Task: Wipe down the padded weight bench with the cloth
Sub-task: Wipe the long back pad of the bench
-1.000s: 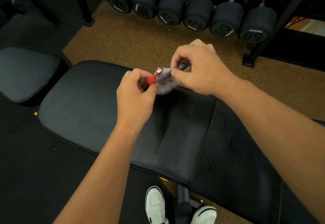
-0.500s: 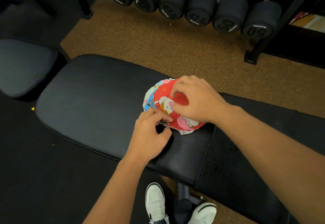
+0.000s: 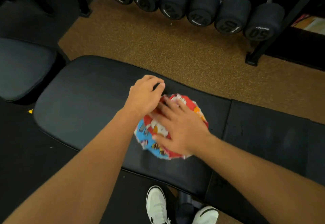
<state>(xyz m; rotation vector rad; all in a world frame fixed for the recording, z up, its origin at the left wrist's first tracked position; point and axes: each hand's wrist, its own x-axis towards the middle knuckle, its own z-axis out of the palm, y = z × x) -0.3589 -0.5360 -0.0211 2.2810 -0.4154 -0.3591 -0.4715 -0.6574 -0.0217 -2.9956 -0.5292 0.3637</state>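
The cloth (image 3: 171, 127), bunched a second ago, now lies spread on the counter (image 3: 84, 100), my right hand (image 3: 179, 127) pressing it with fingers (image 3: 168, 105) splayed flat and my left hand (image 3: 144, 95) loosely curled and empty beside it, so wiping can begin.

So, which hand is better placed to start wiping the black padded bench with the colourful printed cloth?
Probably the right hand: it lies flat, palm down, on the colourful printed cloth spread on the black padded bench. The left hand is curled at the cloth's far edge, mostly off it.

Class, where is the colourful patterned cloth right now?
The red-and-blue patterned cloth lies flat mid-frame on the black padded bench, pressed under the right hand, near the pad seam.
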